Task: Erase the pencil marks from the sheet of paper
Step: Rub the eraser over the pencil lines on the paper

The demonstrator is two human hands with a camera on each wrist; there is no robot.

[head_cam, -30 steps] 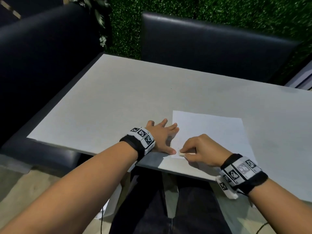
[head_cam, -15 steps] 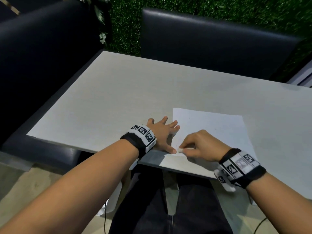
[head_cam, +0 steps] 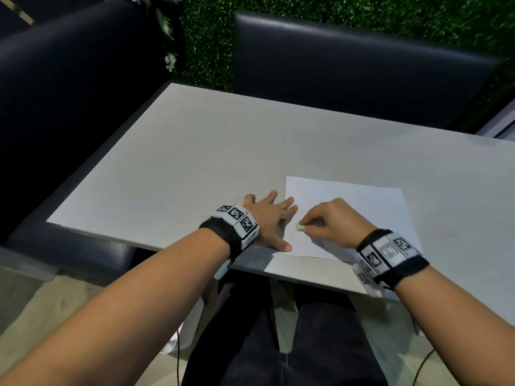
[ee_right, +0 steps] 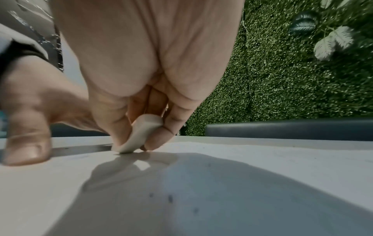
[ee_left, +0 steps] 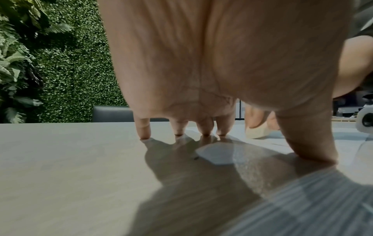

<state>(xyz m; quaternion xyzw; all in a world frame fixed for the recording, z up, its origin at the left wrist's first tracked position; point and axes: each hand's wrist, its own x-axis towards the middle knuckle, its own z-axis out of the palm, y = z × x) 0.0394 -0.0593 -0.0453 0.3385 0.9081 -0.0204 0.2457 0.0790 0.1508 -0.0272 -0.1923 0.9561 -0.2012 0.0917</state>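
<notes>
We see a white sheet of paper [head_cam: 348,215] lying flat near the front edge of a pale grey table [head_cam: 195,151], a person seated before it. The right hand [head_cam: 334,224] sits on the paper's near left part, thumb and curled fingers pinching a small cream eraser [head_cam: 299,227] whose lower end touches the paper. Just below the eraser, toward the paper's near edge, we make out faint pencil marks [head_cam: 299,240]. The left hand [head_cam: 269,221] lies flat at the paper's left edge, fingers spread and straight, the thumb tip pressing the paper's near left corner. Both wrists carry black bands with printed square markers. Dark padded seats [head_cam: 362,65] stand beyond the paper, before a green leafy wall [head_cam: 334,9].
</notes>
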